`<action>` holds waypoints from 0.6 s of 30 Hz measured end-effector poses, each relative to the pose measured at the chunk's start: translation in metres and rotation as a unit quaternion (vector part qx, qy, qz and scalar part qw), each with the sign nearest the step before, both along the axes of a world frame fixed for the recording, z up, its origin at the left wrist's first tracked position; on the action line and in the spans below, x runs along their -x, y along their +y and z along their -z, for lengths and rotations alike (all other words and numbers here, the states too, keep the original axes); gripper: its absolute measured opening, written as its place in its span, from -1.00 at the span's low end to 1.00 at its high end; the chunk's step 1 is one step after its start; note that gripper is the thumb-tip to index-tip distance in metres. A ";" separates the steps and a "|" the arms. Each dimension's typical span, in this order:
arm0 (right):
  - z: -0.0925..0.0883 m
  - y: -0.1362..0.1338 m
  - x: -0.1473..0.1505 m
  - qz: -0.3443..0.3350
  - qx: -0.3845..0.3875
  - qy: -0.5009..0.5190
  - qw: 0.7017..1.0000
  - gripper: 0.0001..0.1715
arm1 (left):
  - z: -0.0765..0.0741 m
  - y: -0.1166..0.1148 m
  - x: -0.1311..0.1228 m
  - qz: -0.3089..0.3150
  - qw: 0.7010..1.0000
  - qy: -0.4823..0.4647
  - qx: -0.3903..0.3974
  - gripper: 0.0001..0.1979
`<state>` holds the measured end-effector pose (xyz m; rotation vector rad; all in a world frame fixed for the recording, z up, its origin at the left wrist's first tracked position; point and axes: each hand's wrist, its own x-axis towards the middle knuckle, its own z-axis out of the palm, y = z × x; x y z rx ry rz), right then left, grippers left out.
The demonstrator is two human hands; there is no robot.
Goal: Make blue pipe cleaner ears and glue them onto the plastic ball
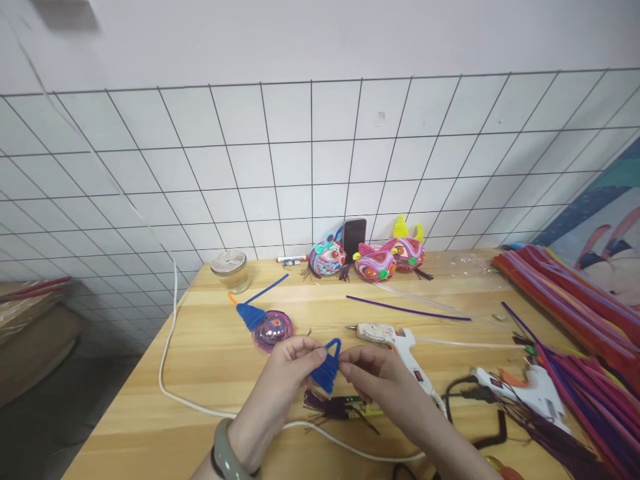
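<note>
Pinching the left edge of a blue pipe-cleaner triangle (326, 375), thumb over bent fingers, the left hand (295, 367) steadies it at the lower centre of the frame; the right hand (377, 380) has its thumb and forefinger pressed together at the opposite edge, seemingly on the stem that bends into a narrow loop (336, 344) above the wound rows. Such fuzzy wire probably works best with small, firm bends made close to the left thumb, so that the packed rows do not spread; a gentle pull should seat the stem flat, whereas a hard twist could skew the shape. Just below the hands lies a dark purple tassel (323, 402), and right of centre a white glue gun (383, 332), whose nozzle points left and is best given room by the right forearm. Left of centre, a second blue wedge (251, 317), a straight stem rising from it, overlaps a coiled purple disc (280, 327) and offers a handy shape for comparison. Farther up, three striped fish figures (376, 262) sit near the tiled wall (290, 167).
</note>
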<state>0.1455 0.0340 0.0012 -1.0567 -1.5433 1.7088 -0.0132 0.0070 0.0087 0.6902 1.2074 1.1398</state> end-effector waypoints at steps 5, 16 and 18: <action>0.001 0.001 -0.001 -0.004 -0.004 0.009 1.000 -0.68 | -0.001 -0.002 0.000 0.007 0.999 -0.035 0.002 -0.80; 0.002 0.003 -0.006 -0.031 -0.004 0.017 0.999 -0.64 | -0.002 -0.003 0.000 0.019 0.996 -0.089 -0.014 -0.85; 0.000 0.003 -0.006 -0.034 -0.011 0.018 0.999 -0.66 | -0.002 -0.004 0.000 0.021 0.996 -0.089 -0.016 -0.86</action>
